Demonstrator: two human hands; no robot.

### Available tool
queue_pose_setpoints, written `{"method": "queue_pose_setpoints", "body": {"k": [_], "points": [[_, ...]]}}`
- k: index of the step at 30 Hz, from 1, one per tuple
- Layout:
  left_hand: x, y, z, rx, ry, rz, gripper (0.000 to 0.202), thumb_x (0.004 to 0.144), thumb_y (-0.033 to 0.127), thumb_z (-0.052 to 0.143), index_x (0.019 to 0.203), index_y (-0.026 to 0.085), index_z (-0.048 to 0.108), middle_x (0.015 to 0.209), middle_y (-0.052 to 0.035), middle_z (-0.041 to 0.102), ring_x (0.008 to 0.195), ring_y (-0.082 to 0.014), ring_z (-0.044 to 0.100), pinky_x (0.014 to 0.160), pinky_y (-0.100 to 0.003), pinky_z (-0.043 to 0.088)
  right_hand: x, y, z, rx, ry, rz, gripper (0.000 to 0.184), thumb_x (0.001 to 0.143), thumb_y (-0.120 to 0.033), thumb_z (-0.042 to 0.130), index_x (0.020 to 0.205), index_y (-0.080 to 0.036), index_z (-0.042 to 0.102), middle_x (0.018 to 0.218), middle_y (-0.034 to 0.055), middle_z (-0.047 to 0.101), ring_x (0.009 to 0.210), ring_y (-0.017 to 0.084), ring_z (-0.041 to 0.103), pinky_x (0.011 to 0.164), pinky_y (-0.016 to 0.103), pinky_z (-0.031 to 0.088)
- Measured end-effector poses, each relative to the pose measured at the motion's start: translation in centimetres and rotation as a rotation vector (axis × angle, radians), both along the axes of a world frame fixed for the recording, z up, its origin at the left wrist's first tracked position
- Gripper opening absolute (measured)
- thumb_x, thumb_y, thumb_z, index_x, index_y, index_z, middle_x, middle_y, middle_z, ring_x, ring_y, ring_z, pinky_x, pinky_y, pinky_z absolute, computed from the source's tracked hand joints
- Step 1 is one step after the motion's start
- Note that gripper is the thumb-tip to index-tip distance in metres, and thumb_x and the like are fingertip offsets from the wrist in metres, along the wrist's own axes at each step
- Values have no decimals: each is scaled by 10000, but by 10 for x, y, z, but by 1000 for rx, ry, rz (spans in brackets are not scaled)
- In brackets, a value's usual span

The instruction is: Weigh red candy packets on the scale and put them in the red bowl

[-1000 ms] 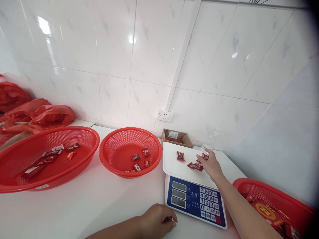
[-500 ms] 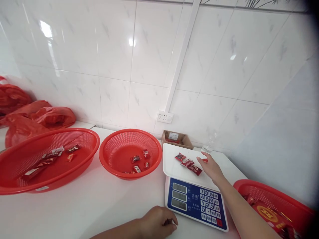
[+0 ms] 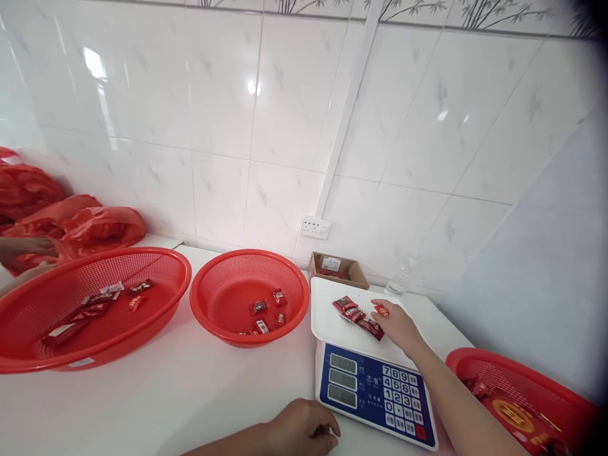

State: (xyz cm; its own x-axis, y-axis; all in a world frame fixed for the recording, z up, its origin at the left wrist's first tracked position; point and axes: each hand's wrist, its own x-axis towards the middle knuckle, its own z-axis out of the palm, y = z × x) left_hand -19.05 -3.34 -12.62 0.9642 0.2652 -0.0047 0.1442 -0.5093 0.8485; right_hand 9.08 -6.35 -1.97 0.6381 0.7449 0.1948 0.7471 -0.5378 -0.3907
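The right hand (image 3: 396,326) pinches a small red-wrapped sweet (image 3: 382,311) over the white-blue scale (image 3: 365,391), the left hand (image 3: 303,427) lies half-open near its front-left corner, with a brown cardboard box (image 3: 354,269) behind.

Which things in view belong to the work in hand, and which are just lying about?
Apparently in use:
small red-wrapped packet in the right hand
similar packets on the white blue-panelled scale
red perforated plastic baskets

Seemingly uninvolved:
clear plastic bottle
open brown cardboard box
white wall socket

small red packet (image 3: 382,311) with pale print, wrapper sealed, pinched over white scale pan (image 3: 325,324), dark red packets (image 3: 353,314) lying there in slanting row, touching
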Motion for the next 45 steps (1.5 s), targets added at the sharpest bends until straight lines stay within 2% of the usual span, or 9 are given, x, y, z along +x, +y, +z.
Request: {"method": "queue_pose_setpoints", "body": {"k": [5, 8, 12, 17, 21, 29, 36, 42, 45], "points": [[0, 0, 0, 0, 3, -6, 256, 787, 328, 495, 962, 227, 652, 848, -22, 641, 683, -124, 566, 611, -176, 441, -4, -3, -3, -16, -25, 61, 509, 812, -352, 402, 1246, -95, 470, 1315, 148, 444, 1228, 240, 382, 1027, 360, 291], [0, 0, 1, 11, -19, -2, 254, 787, 303, 487, 959, 220, 654, 842, -25, 643, 685, -126, 571, 625, -178, 446, -15, -3, -14, -63, -29, 151, 516, 801, -389, 450, 1265, -166, 471, 1378, 113, 381, 1292, 253, 288, 1060, 395, 238], [0, 0, 2, 18, -28, -5, 259, 784, 295, 484, 964, 220, 655, 836, -25, 645, 674, -125, 570, 617, -177, 445, -25, -1, -28, -118, -13, 205, 489, 806, -305, 449, 1280, -190, 458, 1397, 93, 358, 1317, 267, 231, 1060, 423, 234], [-1, 1, 2, 9, -1, -3, 274, 774, 321, 502, 977, 225, 658, 854, -32, 649, 681, -131, 575, 611, -182, 447, -21, -4, -26, -116, 1, 183, 602, 746, -21, 306, 1319, -192, 374, 1304, 58, 476, 1180, 156, 453, 974, 298, 364], [0, 1, 3, 6, 6, -15, 275, 764, 314, 517, 980, 225, 662, 857, -34, 652, 689, -135, 580, 623, -186, 452, -14, -7, -19, -126, -11, 147, 609, 710, 8, 306, 1263, -212, 435, 1252, 66, 526, 1146, 182, 485, 944, 318, 383], [3, 3, 2, -4, -22, -28, 263, 765, 282, 526, 968, 197, 671, 818, -43, 662, 663, -129, 583, 604, -170, 441, -26, 3, -21, -140, -16, 146, 456, 832, -215, 331, 1270, -246, 456, 1358, 27, 427, 1313, 283, 238, 1027, 499, 254], [5, 4, 0, 26, -5, -54, 250, 768, 267, 536, 972, 206, 668, 833, -39, 664, 673, -130, 587, 607, -171, 437, -33, 3, -11, -108, -33, 152, 324, 818, -437, 391, 954, -255, 623, 1267, 50, 515, 1267, 286, 330, 988, 543, 279], [4, 4, -1, 23, 8, -37, 255, 790, 292, 516, 985, 207, 658, 846, -38, 661, 690, -138, 591, 617, -182, 448, -40, 14, -10, -112, -52, 199, 499, 813, -525, 386, 1256, -305, 449, 1439, 37, 290, 1335, 307, 148, 997, 616, 157], [4, 4, 0, 21, 11, -33, 255, 783, 279, 520, 979, 199, 662, 840, -43, 661, 683, -138, 589, 614, -183, 448, -46, 18, -11, -114, -57, 261, 457, 815, -504, 403, 1225, -319, 483, 1382, 13, 396, 1309, 292, 239, 1003, 582, 185]]}}
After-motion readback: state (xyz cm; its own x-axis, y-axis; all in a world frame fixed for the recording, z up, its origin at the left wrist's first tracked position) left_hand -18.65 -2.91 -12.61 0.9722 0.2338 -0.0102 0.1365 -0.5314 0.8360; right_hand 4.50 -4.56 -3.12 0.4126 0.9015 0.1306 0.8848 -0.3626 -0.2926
